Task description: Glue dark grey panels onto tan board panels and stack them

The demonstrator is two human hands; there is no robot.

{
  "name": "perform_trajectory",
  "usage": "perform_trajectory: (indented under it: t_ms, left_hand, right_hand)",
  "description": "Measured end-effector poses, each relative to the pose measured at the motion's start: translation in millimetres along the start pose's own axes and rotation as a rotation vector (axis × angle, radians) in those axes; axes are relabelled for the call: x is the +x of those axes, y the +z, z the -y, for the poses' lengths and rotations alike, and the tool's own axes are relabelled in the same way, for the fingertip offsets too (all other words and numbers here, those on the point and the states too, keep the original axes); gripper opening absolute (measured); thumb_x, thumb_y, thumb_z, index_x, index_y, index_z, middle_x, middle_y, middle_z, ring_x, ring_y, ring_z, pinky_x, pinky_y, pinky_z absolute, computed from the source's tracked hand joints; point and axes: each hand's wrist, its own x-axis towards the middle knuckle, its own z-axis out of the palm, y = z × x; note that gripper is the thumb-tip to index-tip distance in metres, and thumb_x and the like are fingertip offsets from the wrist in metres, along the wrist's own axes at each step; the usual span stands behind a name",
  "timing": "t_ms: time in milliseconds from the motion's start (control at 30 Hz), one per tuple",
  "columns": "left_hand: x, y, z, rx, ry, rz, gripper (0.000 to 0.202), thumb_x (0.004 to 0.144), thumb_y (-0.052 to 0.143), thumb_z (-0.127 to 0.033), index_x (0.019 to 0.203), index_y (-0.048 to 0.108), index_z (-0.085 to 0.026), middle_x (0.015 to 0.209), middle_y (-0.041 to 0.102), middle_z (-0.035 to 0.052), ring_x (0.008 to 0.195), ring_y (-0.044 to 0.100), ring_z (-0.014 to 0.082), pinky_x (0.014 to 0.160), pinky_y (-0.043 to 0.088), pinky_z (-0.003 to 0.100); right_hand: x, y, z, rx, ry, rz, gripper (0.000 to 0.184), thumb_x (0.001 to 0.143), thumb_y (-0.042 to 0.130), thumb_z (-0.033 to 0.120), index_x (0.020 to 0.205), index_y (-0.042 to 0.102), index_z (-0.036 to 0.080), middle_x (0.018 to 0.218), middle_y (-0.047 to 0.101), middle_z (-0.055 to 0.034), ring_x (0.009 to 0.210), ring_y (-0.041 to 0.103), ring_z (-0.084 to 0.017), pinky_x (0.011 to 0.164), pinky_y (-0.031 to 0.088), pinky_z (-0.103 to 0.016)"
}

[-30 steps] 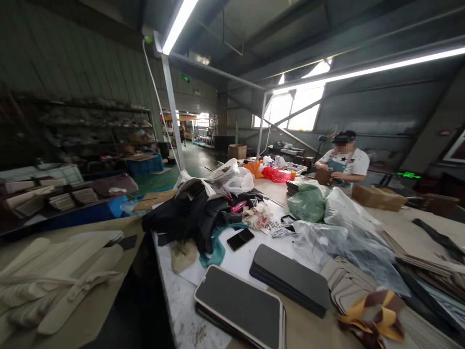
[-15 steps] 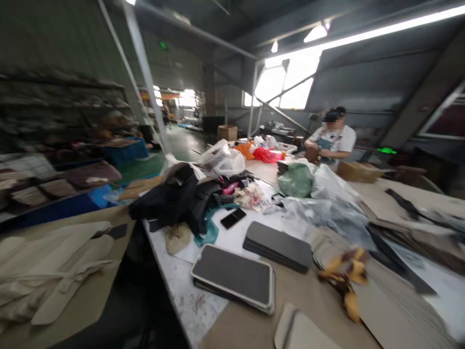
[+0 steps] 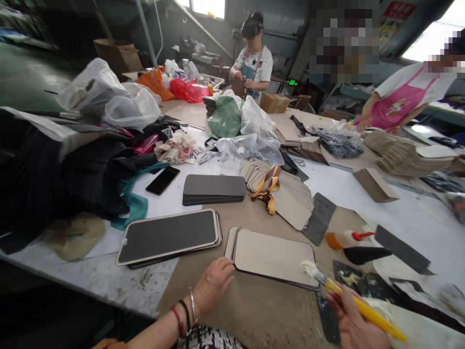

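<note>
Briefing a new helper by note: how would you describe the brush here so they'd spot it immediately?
At the near edge of the long work table, find the stack of beige rounded panels. Just right of it, the person's right hand holds a brush with pale bristles; its yellow handle sets it apart from the dark pieces nearby.

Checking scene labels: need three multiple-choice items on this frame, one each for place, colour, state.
1. What lies nearest the left hand?
A) phone
B) beige panel
C) bottle

2. What colour is the apron on the co-worker at far right?
A) green
B) black
C) pink

3. What is the right hand doing?
A) holding a brush
B) lying empty
C) pressing the panel

Answers:
1. B, the hand lies just beside the panel's corner.
2. C, the apron bib shows pink.
3. A, the yellow handle is gripped in the hand.
</note>
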Motion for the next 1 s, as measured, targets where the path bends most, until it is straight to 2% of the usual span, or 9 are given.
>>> perform_trajectory:
  t_ms: [67, 133, 233, 333, 433, 567, 667, 867, 1000]
  left_hand:
    - [17, 3.3, 4, 0.014, 0.086, 0.02, 0.019, 0.076, 0.054, -0.006, 0.091, 0.057, -0.017, 0.103, 0.061, 0.0071, 0.104, 0.054, 0.0199, 0.092, 0.046, 0.039]
    - [30, 5.6, 7, 0.019, 0.149, 0.039, 0.018, 0.076, 0.056, -0.008, 0.091, 0.057, -0.017, 0.105, 0.061, 0.0085, 0.107, 0.052, 0.0212, 0.094, 0.045, 0.04]
    - [39, 6.5, 7, -0.013, 0.168, 0.065, 0.016, 0.076, 0.058, -0.01, 0.091, 0.057, -0.016, 0.105, 0.061, 0.0087, 0.105, 0.053, 0.0217, 0.094, 0.045, 0.04]
    - [38, 6.8, 4, -0.083, 0.122, 0.074, 0.015, 0.078, 0.056, -0.012, 0.092, 0.057, -0.017, 0.101, 0.061, 0.0069, 0.1, 0.055, 0.0193, 0.09, 0.047, 0.036]
    - [35, 9.5, 3, -0.108, 0.108, 0.098, 0.014, 0.079, 0.054, -0.011, 0.092, 0.056, -0.018, 0.1, 0.06, 0.0059, 0.099, 0.054, 0.0188, 0.09, 0.047, 0.035]
    - [35, 14.3, 9, -0.065, 0.13, 0.149, 0.016, 0.077, 0.057, -0.009, 0.091, 0.055, -0.017, 0.101, 0.059, 0.0067, 0.103, 0.052, 0.0207, 0.092, 0.045, 0.037]
    - [39, 15.7, 13, -0.035, 0.155, 0.152, 0.018, 0.075, 0.057, -0.007, 0.091, 0.055, -0.015, 0.102, 0.059, 0.0082, 0.106, 0.051, 0.0218, 0.094, 0.044, 0.038]
    - [44, 17.7, 18, -0.018, 0.174, 0.114, 0.015, 0.078, 0.053, -0.009, 0.09, 0.057, -0.017, 0.107, 0.059, 0.0091, 0.11, 0.051, 0.0226, 0.093, 0.046, 0.041]
    - [47, 17.7, 20, -0.027, 0.144, 0.129, 0.017, 0.077, 0.057, -0.01, 0.091, 0.059, -0.019, 0.108, 0.06, 0.0075, 0.108, 0.053, 0.0229, 0.091, 0.047, 0.042]
  right_hand:
    - [-11, 42, -8, 0.093, 0.151, -0.002, 0.037, 0.059, 0.077, 0.04, 0.082, 0.063, 0.014, 0.083, 0.066, -0.0041, 0.069, 0.063, -0.016, 0.059, 0.056, -0.025]
    - [-21, 78, -9, 0.119, 0.201, 0.008, 0.039, 0.058, 0.077, 0.041, 0.082, 0.063, 0.013, 0.079, 0.066, -0.0039, 0.063, 0.062, -0.014, 0.055, 0.055, -0.024]
    - [-27, 107, -7, 0.071, 0.218, 0.041, 0.036, 0.062, 0.073, 0.042, 0.081, 0.062, 0.013, 0.078, 0.067, -0.0042, 0.055, 0.058, -0.012, 0.044, 0.049, -0.021]
    - [-29, 114, -7, 0.035, 0.202, 0.057, 0.033, 0.065, 0.07, 0.041, 0.084, 0.06, 0.016, 0.08, 0.067, -0.0026, 0.048, 0.052, -0.009, 0.038, 0.042, -0.019]
    - [-29, 114, -9, 0.06, 0.22, 0.062, 0.033, 0.067, 0.069, 0.043, 0.083, 0.058, 0.017, 0.076, 0.064, -0.0008, 0.048, 0.051, -0.008, 0.039, 0.043, -0.018]
    - [-31, 110, -10, 0.05, 0.247, 0.154, 0.035, 0.07, 0.067, 0.046, 0.087, 0.06, 0.016, 0.086, 0.065, -0.0044, 0.063, 0.059, -0.013, 0.056, 0.053, -0.025]
    - [-32, 108, -10, -0.01, 0.233, 0.209, 0.038, 0.073, 0.065, 0.045, 0.096, 0.06, 0.016, 0.091, 0.065, -0.0058, 0.077, 0.062, -0.017, 0.071, 0.053, -0.031]
    - [-33, 129, -16, -0.307, 0.017, 0.194, 0.04, 0.076, 0.059, 0.049, 0.099, 0.06, 0.017, 0.092, 0.064, -0.0071, 0.074, 0.06, -0.017, 0.066, 0.051, -0.031]
    - [-36, 149, -31, -0.334, -0.077, 0.227, 0.034, 0.08, 0.055, 0.046, 0.098, 0.06, 0.018, 0.102, 0.063, -0.0088, 0.089, 0.058, -0.022, 0.078, 0.048, -0.036]
